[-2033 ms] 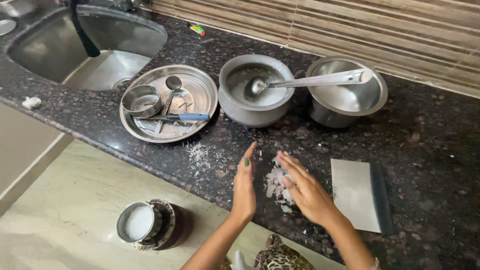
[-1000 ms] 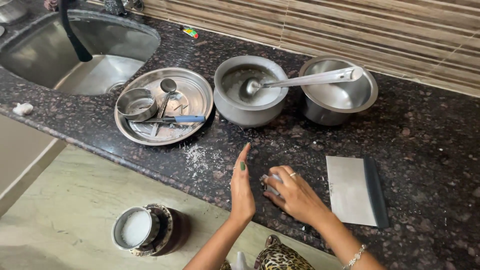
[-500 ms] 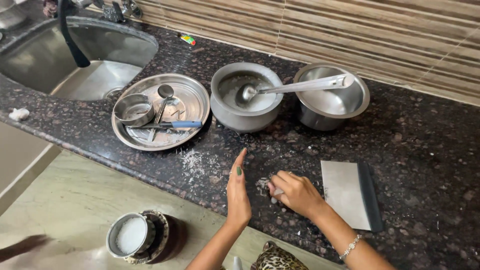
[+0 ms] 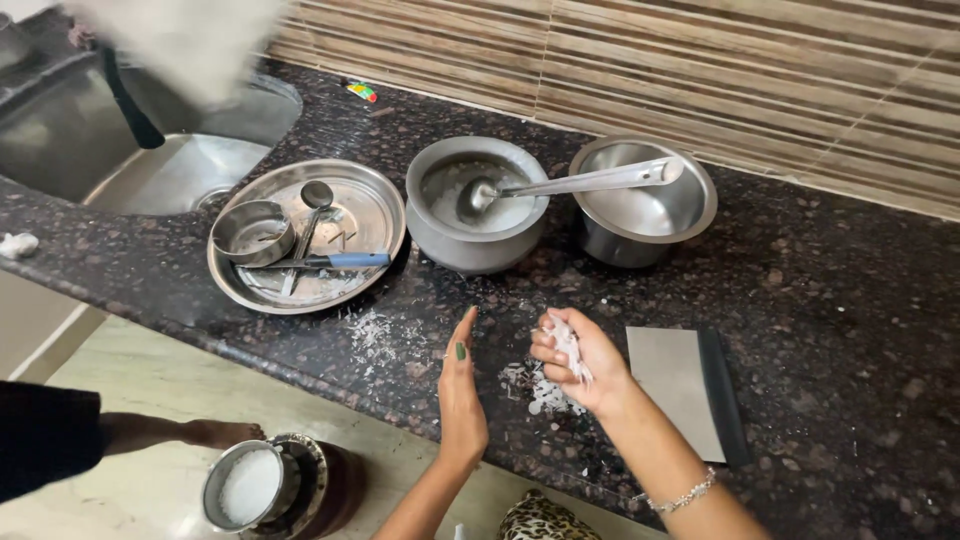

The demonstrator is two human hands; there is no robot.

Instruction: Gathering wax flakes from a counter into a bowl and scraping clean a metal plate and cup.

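Observation:
My right hand [image 4: 580,362] is closed around a pinch of white shreds, lifted just above a small white heap [image 4: 535,392] on the dark granite counter [image 4: 830,300]. My left hand [image 4: 462,392] stands edge-on beside the heap with flat fingers together, holding nothing. More white shreds [image 4: 372,334] lie scattered to its left. Behind the hands stands a round metal pot [image 4: 476,210] with a long ladle [image 4: 575,184] resting in it.
A steel bowl [image 4: 645,200] sits right of the pot. A steel plate [image 4: 305,235] holds a small cup, a spoon and a blue-handled peeler. A flat metal scraper [image 4: 690,390] lies right of my hand. A sink [image 4: 140,140] is far left. On the floor stands a jar of white powder [image 4: 255,485], near another person's foot [image 4: 215,433].
My right hand has gathered white shreds from the heap and lifted them in closed fingers. My left hand stayed upright beside it. A person's foot has come into view on the floor.

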